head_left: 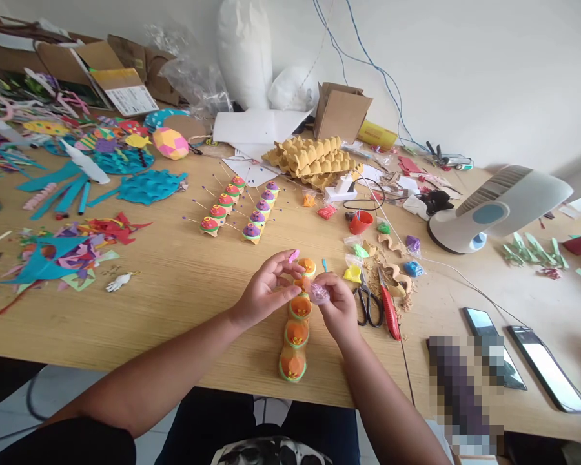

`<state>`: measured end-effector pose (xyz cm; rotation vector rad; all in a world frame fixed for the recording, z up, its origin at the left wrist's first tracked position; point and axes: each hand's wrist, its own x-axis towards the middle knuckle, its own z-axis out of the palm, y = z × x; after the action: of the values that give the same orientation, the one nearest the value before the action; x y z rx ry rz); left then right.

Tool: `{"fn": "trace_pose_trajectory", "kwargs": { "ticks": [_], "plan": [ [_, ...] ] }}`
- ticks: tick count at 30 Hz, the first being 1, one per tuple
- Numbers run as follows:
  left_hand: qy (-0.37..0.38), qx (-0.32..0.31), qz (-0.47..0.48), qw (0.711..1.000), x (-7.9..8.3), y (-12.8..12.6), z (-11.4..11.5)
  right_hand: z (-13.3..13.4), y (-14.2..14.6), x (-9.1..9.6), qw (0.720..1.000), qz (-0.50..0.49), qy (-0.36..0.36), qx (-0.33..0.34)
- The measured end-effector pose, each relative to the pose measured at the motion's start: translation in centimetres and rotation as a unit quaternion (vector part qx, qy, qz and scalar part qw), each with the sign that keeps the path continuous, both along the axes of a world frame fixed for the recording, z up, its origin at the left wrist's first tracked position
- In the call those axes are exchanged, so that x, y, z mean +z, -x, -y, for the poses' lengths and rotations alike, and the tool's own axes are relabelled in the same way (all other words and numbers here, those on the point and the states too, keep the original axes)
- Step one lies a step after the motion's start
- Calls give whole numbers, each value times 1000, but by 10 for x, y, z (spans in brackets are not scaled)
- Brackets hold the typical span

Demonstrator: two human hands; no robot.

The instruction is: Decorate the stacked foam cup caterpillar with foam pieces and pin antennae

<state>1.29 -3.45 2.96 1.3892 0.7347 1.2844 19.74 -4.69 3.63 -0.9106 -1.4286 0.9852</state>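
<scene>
My left hand (270, 284) is over the orange egg-carton strip, thumb apart from the upper fingers. A small pink lump that looks like modelling clay (294, 256) sits at its fingertips. My right hand (337, 303) grips a small clear plastic bag (319, 294) with pinkish contents. Below them the egg-carton strip (297, 332) lies lengthwise towards me, its cups painted orange with green rims and small yellow pieces on top. My hands partly hide its far cups. Further back stand a red-and-green strip (219, 212) and a purple-and-yellow strip (257, 218), both with pins sticking out.
Right of my hands lie black scissors (368, 305), a red cutter (390, 307) and small bags of coloured clay (352, 272). A red cup (361, 221), a white fan (494, 206) and phones (547, 368) are further right. Paper scraps (72, 252) cover the left side.
</scene>
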Motion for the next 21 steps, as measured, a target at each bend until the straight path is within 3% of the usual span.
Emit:
{"fn": "trace_pose_trajectory", "kwargs": {
  "ticks": [5, 14, 18, 21],
  "plan": [
    [-124, 30, -82, 988, -8, -5, 7, 1, 7, -4, 996, -58, 56, -35],
    [-199, 79, -127, 969, -11, -7, 7, 1, 7, -7, 998, -36, 41, 12],
    [-197, 121, -153, 961, -11, -5, 7, -1, 5, -6, 999, -5, 19, 29],
    [-143, 128, -135, 972, -7, -6, 7, -1, 4, -3, 998, 7, 33, 60]
  ]
}}
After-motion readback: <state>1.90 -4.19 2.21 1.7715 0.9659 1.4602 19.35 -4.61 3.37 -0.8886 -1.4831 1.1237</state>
